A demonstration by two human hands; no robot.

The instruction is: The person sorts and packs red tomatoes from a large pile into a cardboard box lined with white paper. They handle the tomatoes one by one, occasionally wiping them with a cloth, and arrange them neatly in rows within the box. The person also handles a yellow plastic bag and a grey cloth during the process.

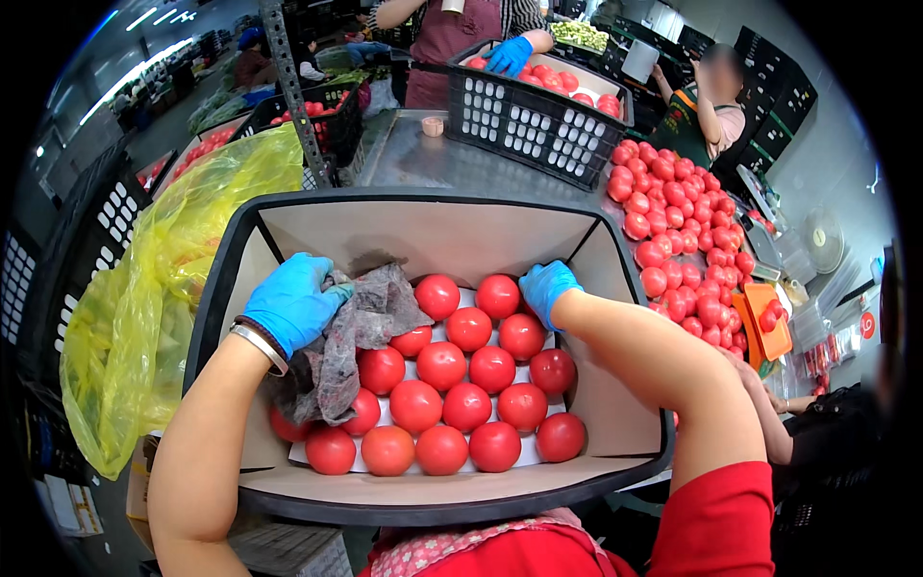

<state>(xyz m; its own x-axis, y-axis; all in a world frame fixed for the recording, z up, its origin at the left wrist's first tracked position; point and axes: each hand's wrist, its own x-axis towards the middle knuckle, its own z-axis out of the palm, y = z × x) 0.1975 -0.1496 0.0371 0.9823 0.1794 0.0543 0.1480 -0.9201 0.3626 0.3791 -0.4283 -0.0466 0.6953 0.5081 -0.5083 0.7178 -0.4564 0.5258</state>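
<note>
Before me is a cardboard-lined black crate [440, 494] with rows of red tomatoes [441, 366] on white paper. My left hand [294, 299], in a blue glove, grips a damp-looking grey cloth [353, 346] inside the crate's left side. The cloth drapes over some of the tomatoes there and partly hides them. My right hand [549, 287], also gloved in blue, reaches into the far right corner beside the back-row tomatoes. Its fingers point down and are partly hidden, so whether they hold anything cannot be told.
Past my crate, another black crate [537, 126] of tomatoes stands on a metal table [411, 162], with a co-worker's gloved hand in it. Loose tomatoes [685, 223] are heaped to the right, near an orange tray [768, 321]. Yellow plastic film [173, 288] and a metal post [294, 86] stand left.
</note>
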